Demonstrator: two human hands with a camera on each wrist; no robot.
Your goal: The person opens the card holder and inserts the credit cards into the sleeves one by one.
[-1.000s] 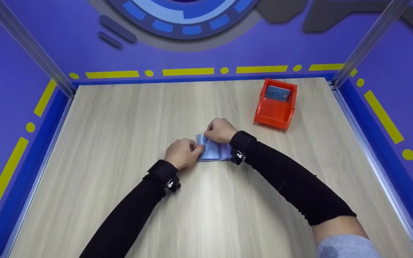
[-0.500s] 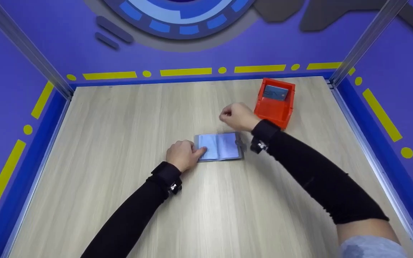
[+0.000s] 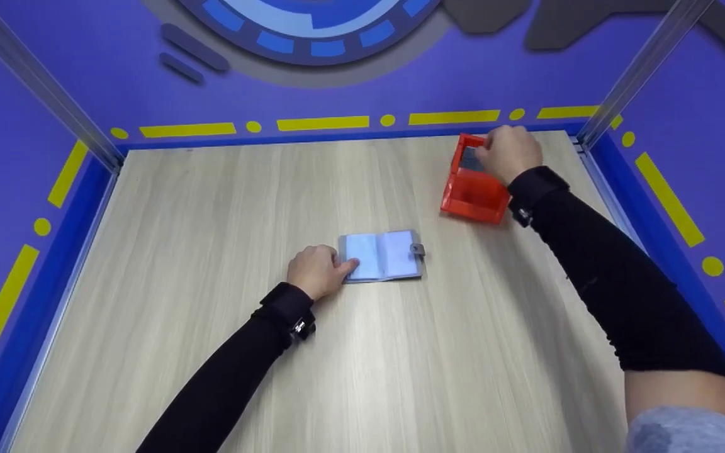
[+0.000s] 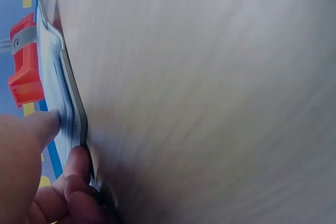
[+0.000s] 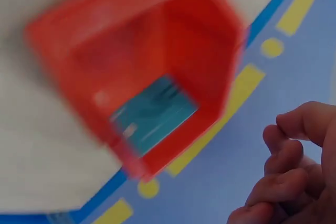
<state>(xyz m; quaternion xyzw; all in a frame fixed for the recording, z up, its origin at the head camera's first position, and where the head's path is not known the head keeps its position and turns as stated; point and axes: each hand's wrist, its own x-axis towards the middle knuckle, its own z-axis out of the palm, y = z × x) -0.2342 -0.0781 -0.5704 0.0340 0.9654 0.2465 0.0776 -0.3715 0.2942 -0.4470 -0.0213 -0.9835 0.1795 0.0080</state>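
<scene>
A small card holder (image 3: pixel 398 255) lies spread flat on the table, its clear sleeves showing and a snap strap (image 3: pixel 417 250) at the right edge. My left hand (image 3: pixel 315 272) grips its left edge, thumb on the sleeves and fingers at the underside in the left wrist view (image 4: pixel 79 166). Over the right side of a red plastic bin (image 3: pixel 472 211) is my right hand (image 3: pixel 513 154), fingers loosely bent and holding nothing. A teal-blue card (image 5: pixel 155 114) rests inside the bin; in the head view my right hand partly covers it.
The wooden tabletop (image 3: pixel 211 207) is bordered by a purple back wall (image 3: pixel 312 94) and side walls with yellow dashes. Metal posts (image 3: pixel 646 66) stand in the back corners. The bin sits near the back right.
My right hand has left the card holder and moved right and back to the bin, uncovering the holder's right page and strap. The left hand keeps its grip there.
</scene>
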